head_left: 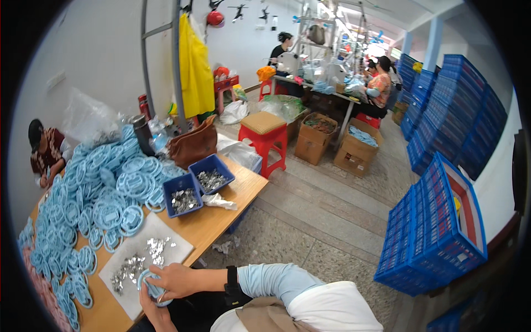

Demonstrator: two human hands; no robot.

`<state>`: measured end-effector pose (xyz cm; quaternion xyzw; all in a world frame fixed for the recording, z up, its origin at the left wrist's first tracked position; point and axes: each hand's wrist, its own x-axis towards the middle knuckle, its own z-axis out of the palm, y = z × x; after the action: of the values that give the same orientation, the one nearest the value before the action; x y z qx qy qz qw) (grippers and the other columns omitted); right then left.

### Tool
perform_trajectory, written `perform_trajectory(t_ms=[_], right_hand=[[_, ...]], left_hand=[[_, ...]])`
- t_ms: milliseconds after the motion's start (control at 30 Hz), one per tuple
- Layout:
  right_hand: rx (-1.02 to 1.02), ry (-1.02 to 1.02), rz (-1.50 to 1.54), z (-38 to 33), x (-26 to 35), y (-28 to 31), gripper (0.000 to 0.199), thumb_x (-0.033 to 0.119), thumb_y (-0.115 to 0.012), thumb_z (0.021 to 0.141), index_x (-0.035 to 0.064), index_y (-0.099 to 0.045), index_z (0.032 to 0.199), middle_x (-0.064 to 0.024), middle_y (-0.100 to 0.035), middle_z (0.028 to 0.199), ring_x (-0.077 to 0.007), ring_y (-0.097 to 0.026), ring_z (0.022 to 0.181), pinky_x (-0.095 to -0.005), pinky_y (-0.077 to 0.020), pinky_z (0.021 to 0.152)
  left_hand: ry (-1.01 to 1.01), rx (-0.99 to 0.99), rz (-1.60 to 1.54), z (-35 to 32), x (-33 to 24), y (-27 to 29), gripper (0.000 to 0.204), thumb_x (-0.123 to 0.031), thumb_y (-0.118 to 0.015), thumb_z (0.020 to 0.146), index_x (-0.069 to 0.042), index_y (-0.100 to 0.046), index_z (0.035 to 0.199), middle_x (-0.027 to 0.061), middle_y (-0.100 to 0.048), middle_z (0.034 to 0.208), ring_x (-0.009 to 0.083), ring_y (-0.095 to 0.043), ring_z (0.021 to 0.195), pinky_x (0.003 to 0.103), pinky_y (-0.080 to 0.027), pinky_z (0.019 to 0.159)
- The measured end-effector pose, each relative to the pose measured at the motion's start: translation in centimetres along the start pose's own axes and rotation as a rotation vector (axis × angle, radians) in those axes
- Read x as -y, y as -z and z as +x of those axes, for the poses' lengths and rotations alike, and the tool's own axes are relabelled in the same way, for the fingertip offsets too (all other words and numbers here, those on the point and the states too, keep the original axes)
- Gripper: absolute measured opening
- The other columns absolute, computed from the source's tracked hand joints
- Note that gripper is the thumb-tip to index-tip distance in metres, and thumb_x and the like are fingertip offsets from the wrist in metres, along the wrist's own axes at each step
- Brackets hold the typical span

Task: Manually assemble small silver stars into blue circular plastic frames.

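Over the near edge of the table, my left hand [155, 311] and my right hand [176, 281] are closed on one light blue coiled band [145, 276]. The left hand holds it from below; the right hand's fingers press on its upper side. Any small part between the fingers is hidden. Just beyond them lies a white board [172, 229] carrying two scatters of small shiny metal pieces [130, 269]. A big heap of similar light blue coiled bands [108, 185] covers the table's left side.
Two blue bins [182, 195] of metal pieces stand on the wooden table [246, 185], by a brown leather bag [193, 143] and a dark flask [142, 134]. Beyond are a red stool [264, 145] and cardboard boxes [316, 138]. Blue crates [426, 232] stand at right. A person [47, 152] sits at far left.
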<state>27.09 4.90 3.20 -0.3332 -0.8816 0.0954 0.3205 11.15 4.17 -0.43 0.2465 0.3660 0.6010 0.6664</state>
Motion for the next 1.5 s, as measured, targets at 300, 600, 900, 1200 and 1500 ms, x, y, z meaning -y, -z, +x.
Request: perform_trajectory(t_ms=[300, 600, 900, 1200, 1500], right_hand=[[0.191, -0.420, 0.003, 0.4, -1.0, -0.7, 0.038, 0.015, -0.045, 0.081, 0.0146, -0.046, 0.119, -0.0137, -0.054, 0.083, -0.0331, -0.055, 0.069, -0.0405, -0.0456, 0.061], [0.218, -0.277, -0.046, 0.8, 0.0, -2.5, 0.042, 0.002, -0.048, 0.073, 0.0110, -0.049, 0.114, -0.0133, -0.052, 0.077, -0.0297, -0.057, 0.063, -0.0387, -0.0466, 0.054], [0.087, -0.202, -0.239, 0.5, -0.1, -3.1, 0.039, 0.003, -0.054, 0.068, 0.0124, -0.055, 0.106, -0.0066, -0.049, 0.070, -0.0223, -0.056, 0.059, -0.0329, -0.0457, 0.049], [0.063, -0.145, -0.310, 0.7, -0.1, -3.3, 0.041, 0.003, -0.055, 0.065, 0.0110, -0.056, 0.105, -0.0054, -0.049, 0.070, -0.0204, -0.055, 0.059, -0.0308, -0.0454, 0.050], [0.235, -0.113, -0.530, 1.4, 1.1, -3.2, 0.040, 0.010, -0.054, 0.067, 0.0049, -0.054, 0.107, -0.0045, -0.051, 0.075, -0.0174, -0.054, 0.062, -0.0277, -0.0450, 0.053]], left_hand=[[-0.031, -0.151, -0.051, 1.3, 1.9, 0.7, 0.021, -0.016, -0.054, 0.084, -0.007, -0.051, 0.102, 0.0026, -0.057, 0.089, 0.0108, -0.057, 0.077, 0.024, -0.047, 0.063], [0.053, -0.186, -0.085, 0.3, 1.1, 0.6, 0.024, -0.018, -0.053, 0.084, -0.006, -0.049, 0.106, 0.0019, -0.054, 0.089, 0.0094, -0.056, 0.075, 0.023, -0.047, 0.060], [0.062, -0.183, -0.083, 0.5, 1.1, 0.4, 0.024, -0.017, -0.052, 0.085, -0.006, -0.049, 0.106, 0.0017, -0.055, 0.087, 0.0089, -0.056, 0.074, 0.023, -0.047, 0.059], [0.066, -0.186, -0.062, 0.4, 0.9, 0.4, 0.024, -0.018, -0.052, 0.085, -0.006, -0.050, 0.105, 0.0012, -0.055, 0.085, 0.0081, -0.055, 0.072, 0.022, -0.046, 0.057], [0.062, -0.198, -0.002, 0.5, 1.4, 0.7, 0.023, -0.019, -0.052, 0.085, -0.007, -0.051, 0.104, 0.0000, -0.054, 0.082, 0.0064, -0.053, 0.068, 0.021, -0.043, 0.054]])
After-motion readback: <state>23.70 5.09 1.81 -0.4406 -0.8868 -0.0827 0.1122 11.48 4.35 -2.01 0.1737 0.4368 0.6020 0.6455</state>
